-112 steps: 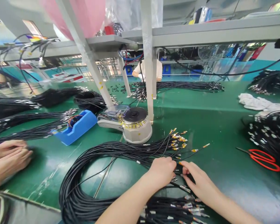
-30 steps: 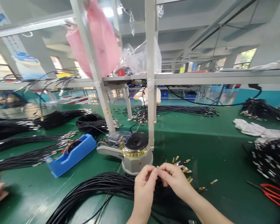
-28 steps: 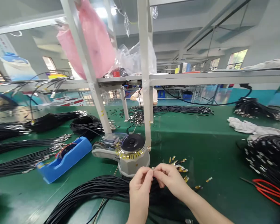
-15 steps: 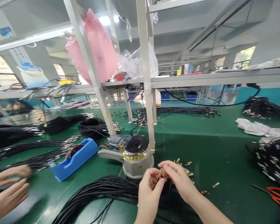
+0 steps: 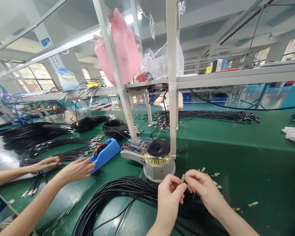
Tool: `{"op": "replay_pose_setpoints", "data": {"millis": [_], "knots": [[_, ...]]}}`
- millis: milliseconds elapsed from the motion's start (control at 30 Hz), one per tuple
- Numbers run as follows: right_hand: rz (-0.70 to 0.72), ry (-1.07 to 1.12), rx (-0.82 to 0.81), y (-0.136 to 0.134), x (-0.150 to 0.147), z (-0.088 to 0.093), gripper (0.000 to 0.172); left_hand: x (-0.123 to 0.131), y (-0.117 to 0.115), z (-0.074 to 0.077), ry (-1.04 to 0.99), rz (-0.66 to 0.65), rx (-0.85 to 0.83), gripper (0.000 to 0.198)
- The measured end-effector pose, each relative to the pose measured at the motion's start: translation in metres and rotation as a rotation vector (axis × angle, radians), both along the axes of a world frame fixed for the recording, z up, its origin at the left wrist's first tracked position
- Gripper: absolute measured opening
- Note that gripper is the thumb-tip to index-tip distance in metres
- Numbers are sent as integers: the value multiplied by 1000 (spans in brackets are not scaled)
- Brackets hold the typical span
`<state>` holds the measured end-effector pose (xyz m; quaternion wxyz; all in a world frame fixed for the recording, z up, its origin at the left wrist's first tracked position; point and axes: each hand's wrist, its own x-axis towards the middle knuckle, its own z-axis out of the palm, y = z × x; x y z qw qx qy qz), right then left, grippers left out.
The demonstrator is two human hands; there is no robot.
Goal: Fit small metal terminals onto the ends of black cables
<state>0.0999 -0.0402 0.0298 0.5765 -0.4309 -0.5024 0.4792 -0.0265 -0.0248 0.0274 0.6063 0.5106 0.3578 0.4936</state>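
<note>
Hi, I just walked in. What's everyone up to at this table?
A person's left hand pinches a silver-and-yellow cable end, with the right hand's fingertips close by; whether they grip it too is hard to tell. A curved bundle of black cables lies on the green table, in front of a round tape dispenser with yellow strips. To the left, a co-worker's hand is at a blue tape holder.

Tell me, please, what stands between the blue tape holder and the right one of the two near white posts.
The round grey machine stands between the blue tape holder and the right white post; the head view shows this.
</note>
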Motion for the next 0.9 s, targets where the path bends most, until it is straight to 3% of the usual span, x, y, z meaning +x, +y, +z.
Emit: {"op": "replay_pose_setpoints", "data": {"millis": [500, 733, 900], "knots": [[-77, -348, 174, 2, -11, -8, 33, 6, -2, -10, -108, -57, -64, 29], [13, -205, 113, 3, -10, -16, 34, 3, 1, -8, -188, -161, -126, 29], [67, -158, 125, -2, -5, -6, 25, -3, 5, -3, -206, -334, -198, 31]]}}
